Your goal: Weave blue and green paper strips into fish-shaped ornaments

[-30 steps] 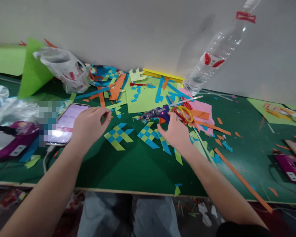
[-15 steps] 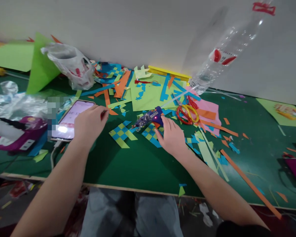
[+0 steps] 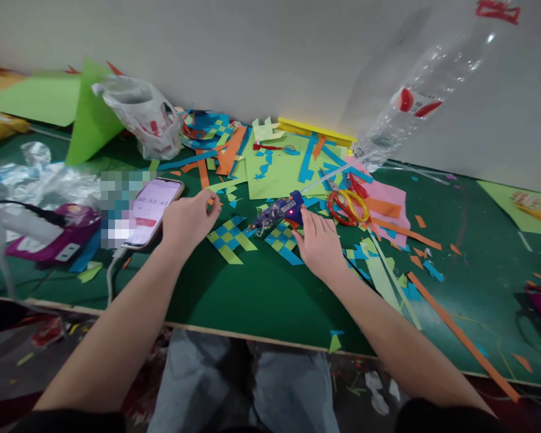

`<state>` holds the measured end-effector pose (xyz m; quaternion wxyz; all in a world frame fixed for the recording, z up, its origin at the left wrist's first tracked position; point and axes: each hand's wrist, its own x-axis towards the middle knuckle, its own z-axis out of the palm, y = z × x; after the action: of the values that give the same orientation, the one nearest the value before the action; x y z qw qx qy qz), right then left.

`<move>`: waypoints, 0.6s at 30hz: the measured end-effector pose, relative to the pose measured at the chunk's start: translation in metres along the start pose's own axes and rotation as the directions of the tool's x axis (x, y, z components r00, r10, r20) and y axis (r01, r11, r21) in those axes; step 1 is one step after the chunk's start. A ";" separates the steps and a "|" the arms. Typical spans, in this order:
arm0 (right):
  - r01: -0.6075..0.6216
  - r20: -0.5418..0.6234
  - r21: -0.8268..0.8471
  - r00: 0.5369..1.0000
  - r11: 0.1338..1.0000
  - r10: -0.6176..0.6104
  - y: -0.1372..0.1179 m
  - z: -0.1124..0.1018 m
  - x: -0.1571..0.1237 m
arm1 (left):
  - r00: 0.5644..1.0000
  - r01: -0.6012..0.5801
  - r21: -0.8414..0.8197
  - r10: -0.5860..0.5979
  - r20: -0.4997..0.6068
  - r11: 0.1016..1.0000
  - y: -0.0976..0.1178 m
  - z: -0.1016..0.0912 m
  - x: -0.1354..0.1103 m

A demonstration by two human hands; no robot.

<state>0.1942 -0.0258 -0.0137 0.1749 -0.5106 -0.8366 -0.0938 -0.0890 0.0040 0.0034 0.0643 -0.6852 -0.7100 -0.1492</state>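
Observation:
My right hand (image 3: 319,242) is wrapped round the handle of a blue glue gun (image 3: 279,210) whose red light glows and whose nozzle points left. Under it lies a woven blue-and-yellow paper fish (image 3: 285,240). A second woven fish (image 3: 231,236) lies just left of it. My left hand (image 3: 188,219) rests beside that fish with its fingertips pinched together on a small orange scrap (image 3: 211,202). Both hands are low over the green table mat (image 3: 252,294).
A phone (image 3: 155,207) with a lit screen lies left of my left hand. Red-and-yellow scissors (image 3: 347,203) sit right of the glue gun among paper strips. A clear plastic bottle (image 3: 410,102) leans on the wall. A plastic bag (image 3: 139,117) and a purple device (image 3: 58,237) are at left.
My right hand has drawn the glue gun nearer and leftward, over the right woven fish. My left hand has stayed pinched beside the left fish. The view has shifted slightly.

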 end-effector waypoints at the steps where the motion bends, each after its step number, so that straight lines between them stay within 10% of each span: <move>1: 0.010 -0.003 -0.011 1.000 1.000 -0.010 0.000 0.000 0.000 | 1.000 0.000 0.000 0.000 0.004 1.000 -0.001 0.000 0.001; 18: 0.166 -0.174 -0.162 0.966 0.973 -0.194 0.004 0.007 -0.001 | 0.996 -0.051 0.121 0.042 0.082 0.991 0.004 -0.002 -0.003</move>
<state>0.1972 -0.0227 -0.0207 0.2062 -0.4326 -0.8502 -0.2180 -0.0854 0.0008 0.0045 0.0817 -0.7017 -0.7036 -0.0763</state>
